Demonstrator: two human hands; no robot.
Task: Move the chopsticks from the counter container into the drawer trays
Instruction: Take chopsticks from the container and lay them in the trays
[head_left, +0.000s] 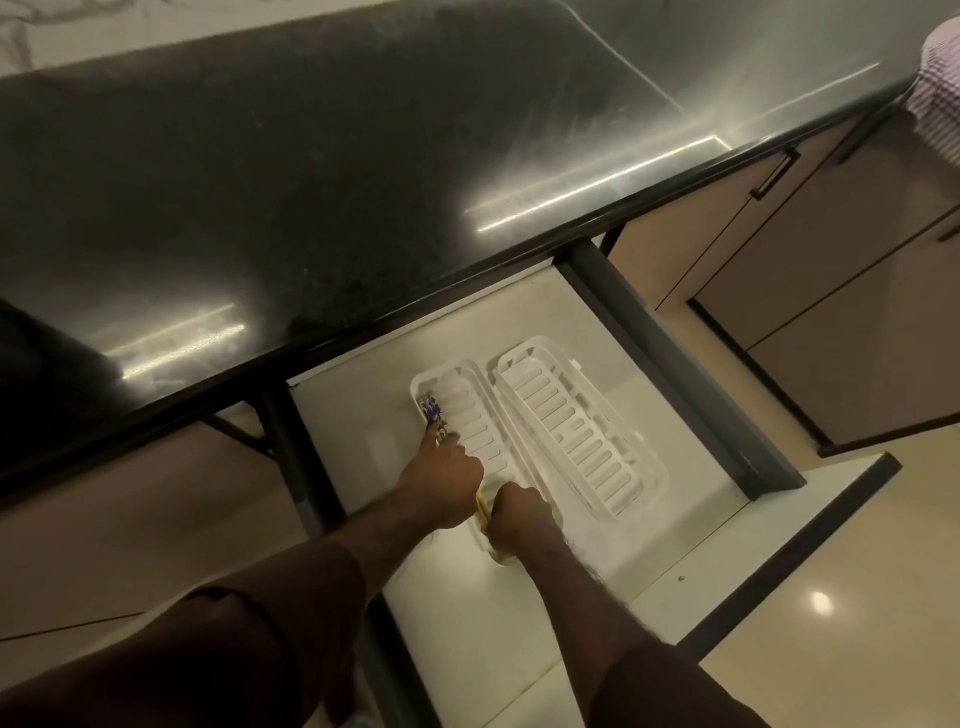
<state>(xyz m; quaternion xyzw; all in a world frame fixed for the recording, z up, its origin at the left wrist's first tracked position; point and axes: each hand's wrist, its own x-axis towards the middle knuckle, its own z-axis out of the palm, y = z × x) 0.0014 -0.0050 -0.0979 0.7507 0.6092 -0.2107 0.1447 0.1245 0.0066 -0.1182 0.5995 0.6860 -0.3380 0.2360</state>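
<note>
Chopsticks (432, 410): lying lengthwise along the left edge of the left tray (462, 387), patterned tips toward the counter (260, 182).
Left hand (441, 475): forefinger extended onto them, other fingers curled.
Right hand (517, 514): fist closed round their yellow ends.
Right tray (582, 415): just beside the left, slotted.
Drawer (649, 519): pulled out, white floor.

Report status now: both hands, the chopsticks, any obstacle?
Left hand pressing chopsticks into left tray. Right hand gripping their near ends. Right tray empty. No obstacle seen.
</note>
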